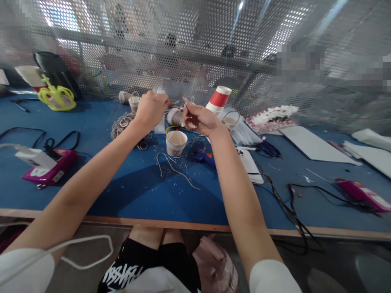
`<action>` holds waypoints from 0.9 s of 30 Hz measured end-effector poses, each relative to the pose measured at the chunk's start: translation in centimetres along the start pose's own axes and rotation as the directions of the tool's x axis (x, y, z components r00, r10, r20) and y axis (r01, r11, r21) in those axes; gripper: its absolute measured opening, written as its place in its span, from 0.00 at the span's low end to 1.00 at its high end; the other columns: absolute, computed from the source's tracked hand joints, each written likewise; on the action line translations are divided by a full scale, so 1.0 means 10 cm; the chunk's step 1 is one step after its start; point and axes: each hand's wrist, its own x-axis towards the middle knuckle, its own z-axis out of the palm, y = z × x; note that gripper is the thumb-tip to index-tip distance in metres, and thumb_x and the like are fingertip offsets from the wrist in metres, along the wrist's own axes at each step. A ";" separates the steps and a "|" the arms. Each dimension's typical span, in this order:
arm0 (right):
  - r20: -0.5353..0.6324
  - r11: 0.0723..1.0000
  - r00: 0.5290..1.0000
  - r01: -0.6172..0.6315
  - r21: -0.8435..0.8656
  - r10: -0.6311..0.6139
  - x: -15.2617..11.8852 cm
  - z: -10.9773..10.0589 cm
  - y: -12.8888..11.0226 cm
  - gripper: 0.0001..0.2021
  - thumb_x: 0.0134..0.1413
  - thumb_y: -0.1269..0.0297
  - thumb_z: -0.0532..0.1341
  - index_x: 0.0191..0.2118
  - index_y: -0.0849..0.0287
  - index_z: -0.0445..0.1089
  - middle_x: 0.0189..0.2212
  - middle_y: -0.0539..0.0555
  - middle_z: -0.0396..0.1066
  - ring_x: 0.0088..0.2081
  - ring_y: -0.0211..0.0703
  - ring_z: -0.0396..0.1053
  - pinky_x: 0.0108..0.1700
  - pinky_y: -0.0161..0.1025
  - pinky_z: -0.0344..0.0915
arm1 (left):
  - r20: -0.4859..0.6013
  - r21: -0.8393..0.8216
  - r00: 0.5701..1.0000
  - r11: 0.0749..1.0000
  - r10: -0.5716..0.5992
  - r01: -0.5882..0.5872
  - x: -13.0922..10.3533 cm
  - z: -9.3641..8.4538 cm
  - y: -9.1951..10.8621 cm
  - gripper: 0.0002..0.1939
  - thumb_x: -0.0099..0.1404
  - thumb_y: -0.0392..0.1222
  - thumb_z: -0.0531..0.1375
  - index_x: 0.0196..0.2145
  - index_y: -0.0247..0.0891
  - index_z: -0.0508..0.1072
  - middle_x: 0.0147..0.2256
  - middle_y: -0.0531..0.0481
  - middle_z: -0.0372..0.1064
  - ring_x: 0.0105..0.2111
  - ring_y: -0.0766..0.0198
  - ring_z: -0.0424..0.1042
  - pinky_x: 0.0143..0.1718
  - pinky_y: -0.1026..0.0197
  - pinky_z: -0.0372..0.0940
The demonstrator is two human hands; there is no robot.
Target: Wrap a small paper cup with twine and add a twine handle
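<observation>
Both hands are raised over the far middle of the blue table point(137, 199). My left hand point(152, 109) is closed, its fingertips near a small teal and red item point(175, 103); whether it grips that is unclear. My right hand point(200, 117) has its thumb and index finger pinched together, with something too small to make out at their tips. Below and between the hands stands a small pale cup point(176, 143). A spool of grey cord point(175, 116) lies beside my right hand. Loose cord pieces point(180, 173) lie in front of the cup.
A blue glue gun point(203, 158) and a white phone point(251, 166) lie near my right forearm. Behind are stacked paper cups point(219, 99) and a small basket point(230, 122). Tangled cord point(122, 125) is at left. Purple power strips point(50, 167) and black cables point(285, 207) flank the workspace.
</observation>
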 end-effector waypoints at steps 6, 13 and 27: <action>0.004 1.000 1.000 0.000 -0.009 0.000 0.03 -0.03 0.05 0.19 0.65 0.62 0.47 0.23 0.62 0.61 0.16 0.47 0.65 0.13 0.25 0.54 0.15 0.24 0.51 | -0.121 0.029 0.985 0.992 -0.121 0.126 -0.01 0.03 0.09 0.14 0.65 0.45 0.48 0.31 0.43 0.72 0.27 0.47 0.73 0.35 0.58 0.72 0.40 0.56 0.62; 0.052 0.999 0.999 -0.001 -0.041 0.003 0.05 -0.03 0.06 0.19 0.66 0.64 0.46 0.23 0.61 0.60 0.14 0.44 0.64 0.09 0.23 0.44 0.13 0.25 0.45 | -0.128 0.046 0.979 0.985 -0.158 0.165 -0.02 0.02 0.12 0.14 0.66 0.44 0.48 0.31 0.40 0.71 0.30 0.44 0.74 0.35 0.58 0.72 0.40 0.56 0.62; 0.026 0.988 0.993 -0.113 -0.103 0.116 0.04 -0.05 0.03 0.21 0.66 0.63 0.46 0.21 0.61 0.60 0.13 0.46 0.65 0.08 0.23 0.41 0.10 0.26 0.40 | 0.025 0.132 0.986 0.979 -0.163 0.158 -0.03 -0.13 0.28 0.15 0.65 0.47 0.52 0.35 0.38 0.76 0.34 0.43 0.74 0.40 0.53 0.72 0.42 0.53 0.62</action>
